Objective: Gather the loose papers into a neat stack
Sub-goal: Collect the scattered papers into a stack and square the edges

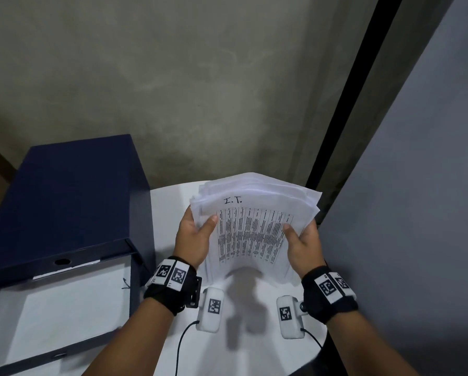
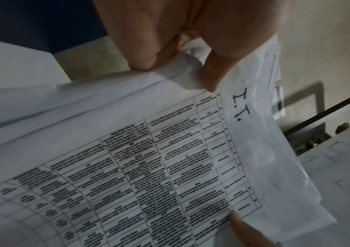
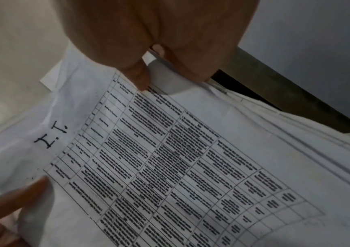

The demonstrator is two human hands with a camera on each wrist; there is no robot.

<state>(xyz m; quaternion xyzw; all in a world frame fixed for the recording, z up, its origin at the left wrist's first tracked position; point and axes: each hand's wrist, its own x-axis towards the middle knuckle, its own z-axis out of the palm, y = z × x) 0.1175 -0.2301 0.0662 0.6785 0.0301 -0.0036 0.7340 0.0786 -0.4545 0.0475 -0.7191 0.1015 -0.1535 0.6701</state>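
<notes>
A thick bundle of white papers (image 1: 251, 226) is held upright above the white round table (image 1: 173, 199), its lower edge bowed near the tabletop. The top sheet carries a printed table and the handwritten letters "I.T.". My left hand (image 1: 197, 232) grips the bundle's left edge, thumb on the front sheet. My right hand (image 1: 300, 240) grips the right edge the same way. In the left wrist view the papers (image 2: 148, 167) fill the frame under my left hand (image 2: 182, 50). The right wrist view shows the papers (image 3: 191, 158) below my right hand (image 3: 159, 50). The sheets' upper edges are uneven.
A dark blue box file (image 1: 64, 202) lies on other files at the table's left. A concrete wall (image 1: 173, 77) stands behind, a grey panel (image 1: 417, 185) with a black frame at the right.
</notes>
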